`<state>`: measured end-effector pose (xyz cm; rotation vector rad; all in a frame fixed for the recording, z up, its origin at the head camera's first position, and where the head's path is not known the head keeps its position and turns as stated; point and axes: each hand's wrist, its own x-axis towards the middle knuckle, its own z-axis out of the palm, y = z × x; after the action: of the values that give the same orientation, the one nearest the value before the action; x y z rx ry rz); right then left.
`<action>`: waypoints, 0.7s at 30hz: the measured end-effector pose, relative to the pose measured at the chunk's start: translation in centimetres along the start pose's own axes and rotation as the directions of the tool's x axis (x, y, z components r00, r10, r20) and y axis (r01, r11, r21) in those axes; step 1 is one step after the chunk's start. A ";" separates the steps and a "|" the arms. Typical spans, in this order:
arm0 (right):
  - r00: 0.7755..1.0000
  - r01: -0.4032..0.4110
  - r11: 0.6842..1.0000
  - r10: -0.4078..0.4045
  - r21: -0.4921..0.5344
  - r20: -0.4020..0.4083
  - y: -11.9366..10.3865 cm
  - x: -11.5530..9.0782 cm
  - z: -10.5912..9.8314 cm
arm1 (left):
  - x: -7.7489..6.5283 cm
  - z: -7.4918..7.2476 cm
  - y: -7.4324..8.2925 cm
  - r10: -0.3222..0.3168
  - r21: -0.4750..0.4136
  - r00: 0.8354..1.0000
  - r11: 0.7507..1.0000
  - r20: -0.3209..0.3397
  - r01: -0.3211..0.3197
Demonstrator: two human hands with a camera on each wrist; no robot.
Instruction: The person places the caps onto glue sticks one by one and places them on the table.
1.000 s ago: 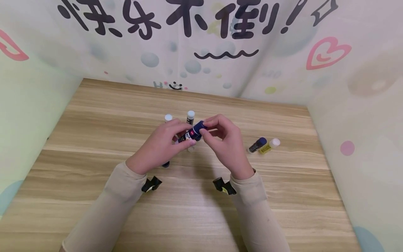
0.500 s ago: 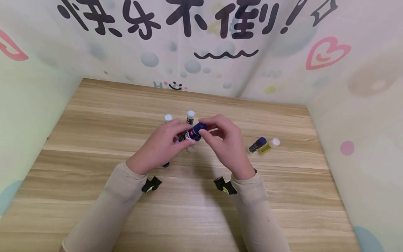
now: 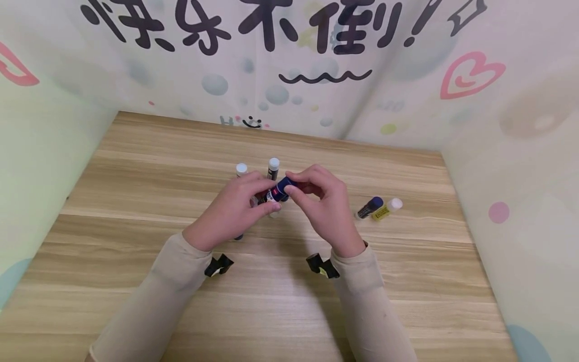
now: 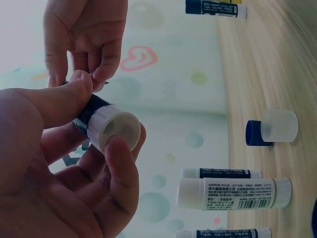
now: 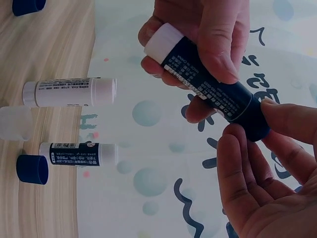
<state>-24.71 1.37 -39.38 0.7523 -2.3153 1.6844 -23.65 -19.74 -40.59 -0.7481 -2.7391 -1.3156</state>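
In the head view my left hand grips the body of a navy glue stick, held tilted above the table. My right hand pinches its navy cap between thumb and fingers. The cap sits at the end of the body in the right wrist view. At the other end is a whitish base, with left fingers curled round it. Behind the hands stand a white glue stick and a dark-labelled one with a white cap.
A loose blue cap and a translucent cap rest on the wooden table below the hands. To the right stand a blue-capped glue stick and a yellow one. A printed backdrop rises behind.
The right fingers have shifted slightly on the cap, and the glue stick's tilt has altered a little. Both arms stay almost in place; the things on the table have not moved.
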 end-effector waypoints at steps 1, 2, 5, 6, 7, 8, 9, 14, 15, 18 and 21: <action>1.000 0.000 1.000 0.000 0.000 -0.002 0.0 0.0 0.0 | 0.0 0.0 0.0 0.004 0.000 1.000 1.000 -0.001 -0.004; 1.000 0.000 1.000 0.000 0.001 -0.004 0.0 0.0 0.0 | 0.0 0.0 0.1 0.006 -0.002 1.000 1.000 -0.001 -0.006; 1.000 -0.003 1.000 0.003 0.003 -0.007 -0.1 0.0 -0.1 | 0.0 0.0 0.1 0.009 0.003 1.000 1.000 -0.004 -0.009; 1.000 -0.005 1.000 0.005 0.006 -0.007 -0.2 0.1 -0.1 | 0.0 0.0 0.1 0.009 0.003 1.000 1.000 -0.005 -0.009; 1.000 -0.010 1.000 0.010 0.007 -0.007 -0.3 0.1 -0.1 | 0.1 0.0 0.1 0.010 0.006 1.000 1.000 -0.005 -0.010; 1.000 -0.017 1.000 0.017 0.008 -0.007 -0.3 0.1 -0.2 | 0.1 0.1 0.2 0.009 0.006 1.000 1.000 -0.004 -0.009; 1.000 -0.026 1.000 0.026 0.014 -0.008 -0.4 0.1 -0.2 | 0.1 0.1 0.2 0.004 0.005 1.000 1.000 -0.003 -0.004; 0.996 -0.085 0.996 0.085 0.014 0.024 -0.2 0.1 0.1 | 0.2 0.4 0.3 -0.025 -0.020 1.000 0.999 0.006 0.025; 0.995 -0.093 0.996 0.093 0.011 0.038 -0.1 0.1 0.2 | 0.2 0.5 0.3 -0.031 -0.026 0.999 0.999 0.005 0.032; 0.992 -0.100 0.995 0.100 0.001 0.075 0.1 0.1 0.7 | 0.2 0.6 0.3 -0.042 -0.039 0.999 0.998 0.000 0.042; 0.991 -0.100 0.995 0.101 -0.012 0.085 -0.5 0.0 0.8 | 0.1 0.6 0.4 -0.049 -0.046 0.999 0.998 0.004 0.049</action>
<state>-24.39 0.48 -39.24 0.7312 -2.4548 1.7159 -23.47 -19.05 -40.68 -0.6901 -2.7551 -1.3925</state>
